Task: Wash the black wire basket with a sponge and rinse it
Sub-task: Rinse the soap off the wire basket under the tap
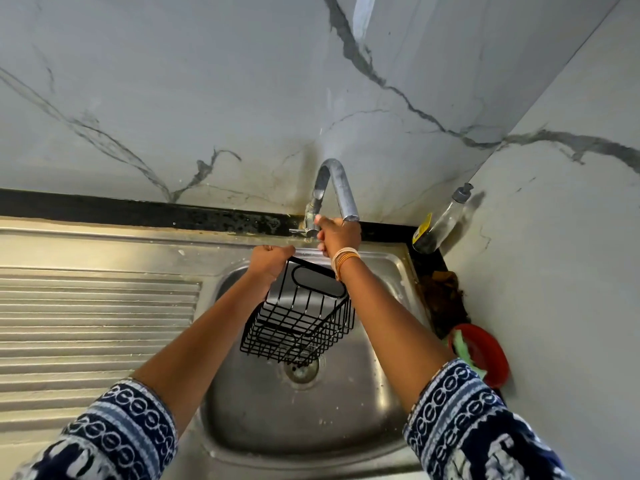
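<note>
Black wire basket [301,320] over sink [381,427]

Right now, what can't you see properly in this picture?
Head view only:
- Whether water runs: the right hand covers the tap handle and spout mouth.
- The left hand fingers, curled over the black wire basket rim.
- The label on the soap bottle: too small.
- The green sponge in the red dish: partly behind the sleeve.

Basket [301,320] over sink [388,271], tap [334,188] behind, soap btl [441,221] right
</note>
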Action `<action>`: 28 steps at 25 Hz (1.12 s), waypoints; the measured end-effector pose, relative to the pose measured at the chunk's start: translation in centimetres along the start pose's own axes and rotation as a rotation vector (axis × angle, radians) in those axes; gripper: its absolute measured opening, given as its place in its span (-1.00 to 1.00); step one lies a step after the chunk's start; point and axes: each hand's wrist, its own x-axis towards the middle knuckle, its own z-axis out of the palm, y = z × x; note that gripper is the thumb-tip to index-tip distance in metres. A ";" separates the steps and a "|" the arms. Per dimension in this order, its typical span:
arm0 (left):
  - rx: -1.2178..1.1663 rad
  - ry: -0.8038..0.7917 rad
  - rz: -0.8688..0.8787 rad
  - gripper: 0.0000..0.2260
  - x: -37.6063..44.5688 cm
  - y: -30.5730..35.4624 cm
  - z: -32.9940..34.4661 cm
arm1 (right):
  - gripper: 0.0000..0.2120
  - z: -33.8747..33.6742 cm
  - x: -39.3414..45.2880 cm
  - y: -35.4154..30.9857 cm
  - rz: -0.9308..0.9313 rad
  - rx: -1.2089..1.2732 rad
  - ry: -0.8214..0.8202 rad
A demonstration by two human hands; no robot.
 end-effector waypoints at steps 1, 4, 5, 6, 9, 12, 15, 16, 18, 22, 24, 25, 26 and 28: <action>-0.024 0.003 0.002 -0.76 0.0 -0.1 -0.2 | -0.79 -0.2 0.2 -0.1 -0.013 -0.004 0.048; -0.069 0.011 -0.018 -0.77 0.0 -0.4 -0.3 | -0.71 -0.7 0.3 -0.4 -0.151 -0.151 0.126; -0.083 0.013 -0.022 -0.77 -0.1 -0.3 -0.1 | -0.70 -1.0 0.1 -0.5 -0.181 -0.234 0.110; -0.091 0.031 -0.022 -0.77 -0.2 -0.1 0.1 | -0.72 -1.4 -0.1 -0.4 -0.205 -0.360 0.077; -0.105 0.072 -0.022 -0.77 -0.7 1.0 1.3 | -0.89 -2.1 -0.8 0.8 -0.368 -0.918 0.054; -0.105 0.050 0.057 -0.70 -1.3 1.7 3.1 | -0.74 -1.0 -2.0 1.8 -0.655 -0.992 -0.018; -0.154 0.049 0.043 -0.74 -1.7 2.4 3.2 | -0.58 -3.6 -1.2 1.3 -0.543 -1.001 -0.130; -0.178 0.054 0.018 -0.77 -1.6 2.5 2.9 | -0.53 -5.0 -0.6 0.9 -0.451 -1.006 -0.124; -0.201 0.072 0.028 -0.78 -1.4 2.9 3.1 | -0.49 -5.9 -0.1 0.3 -0.370 -1.048 -0.111; -0.167 -0.004 0.090 -0.68 -1.8 3.7 4.8 | -0.56 -3.1 -1.2 -0.4 -0.525 -1.129 -0.210; -0.216 0.013 0.022 -0.71 -1.6 3.7 4.2 | -0.54 -4.6 0.0 -0.6 -0.381 -1.016 -0.163; -0.238 0.025 -0.010 -0.73 -1.4 3.8 3.7 | -0.56 -5.8 0.9 -0.4 -0.296 -0.968 -0.137; -0.181 0.032 0.003 -0.74 -1.2 3.8 3.2 | -0.60 -6.9 1.7 -0.2 -0.211 -0.919 -0.122; 0.301 0.077 0.182 -0.71 -0.8 3.8 3.2 | -0.65 -7.5 1.8 0.2 -0.130 -0.877 -0.103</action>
